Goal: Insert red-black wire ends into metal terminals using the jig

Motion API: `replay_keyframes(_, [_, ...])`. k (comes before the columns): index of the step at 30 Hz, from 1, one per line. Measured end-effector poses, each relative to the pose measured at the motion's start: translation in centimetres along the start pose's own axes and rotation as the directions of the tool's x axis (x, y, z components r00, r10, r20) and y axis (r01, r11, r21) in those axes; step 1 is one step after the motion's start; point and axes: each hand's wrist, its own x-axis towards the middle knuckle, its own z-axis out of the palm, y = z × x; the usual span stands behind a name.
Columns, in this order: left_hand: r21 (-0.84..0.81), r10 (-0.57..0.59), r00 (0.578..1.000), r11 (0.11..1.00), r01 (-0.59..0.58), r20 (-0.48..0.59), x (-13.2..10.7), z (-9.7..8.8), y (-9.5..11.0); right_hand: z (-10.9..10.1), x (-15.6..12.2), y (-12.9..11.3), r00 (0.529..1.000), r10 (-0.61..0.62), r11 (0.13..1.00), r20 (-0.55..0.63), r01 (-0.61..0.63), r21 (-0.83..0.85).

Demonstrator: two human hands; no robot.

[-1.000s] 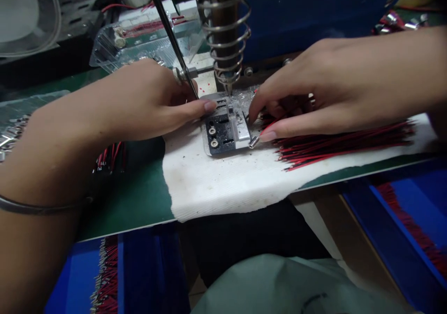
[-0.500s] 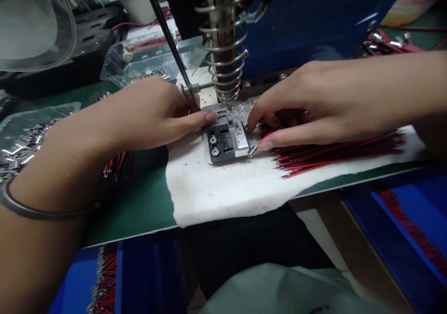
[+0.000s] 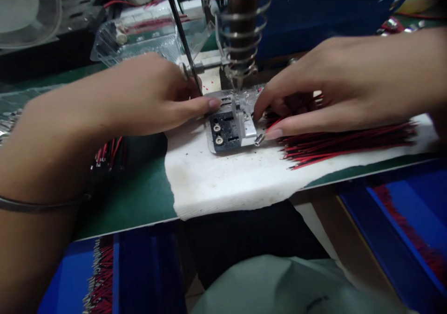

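Observation:
My left hand (image 3: 150, 97) reaches in from the left, its thumb pressed on the upper left edge of a metal fixture (image 3: 228, 130). Its other fingers curl behind the thumb near a thin black rod (image 3: 181, 34) and are partly hidden. My right hand (image 3: 314, 90) is at the fixture's right side, closed on a tiny silver motor (image 3: 259, 139) with a red wire, which juts out at the thumb tip. The right index fingertip is close to the fixture's silver block (image 3: 248, 131). Above the fixture hangs a spring-wrapped spindle (image 3: 244, 30) with a pointed tip.
A pile of red and black wires (image 3: 349, 144) lies under my right hand on white cloth (image 3: 209, 183). A clear plastic tray (image 3: 104, 44) stands behind my left hand. Blue bins (image 3: 63, 276) with wired parts sit below the table edge. A blue machine body (image 3: 324, 16) fills the back.
The view has shifted, so the fixture and my right hand appear slightly higher and further right. Both hands keep nearly the same position against the fixture, and the tiny motor remains at my right thumb.

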Motion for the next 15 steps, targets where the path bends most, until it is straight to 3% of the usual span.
replay_keyframes(3, [0.127, -0.065, 0.997, 0.99, 0.06, 0.033, 0.0, -0.3, 0.6, 0.0, 0.1, 0.5, 1.0, -0.007, 1.0, -0.03, 0.006, -0.027])
replay_keyframes(10, [0.14, -0.134, 0.989, 0.982, 0.124, 0.065, -0.3, -0.6, 0.5, 0.2, 0.2, 1.4, 0.998, 0.049, 0.999, -0.026, -0.049, 0.0])
replay_keyframes(15, [0.13, -0.072, 0.996, 0.989, 0.064, 0.059, -0.5, -0.6, 0.6, 0.4, 0.1, 0.8, 0.999, 0.047, 0.997, -0.015, -0.046, 0.065])
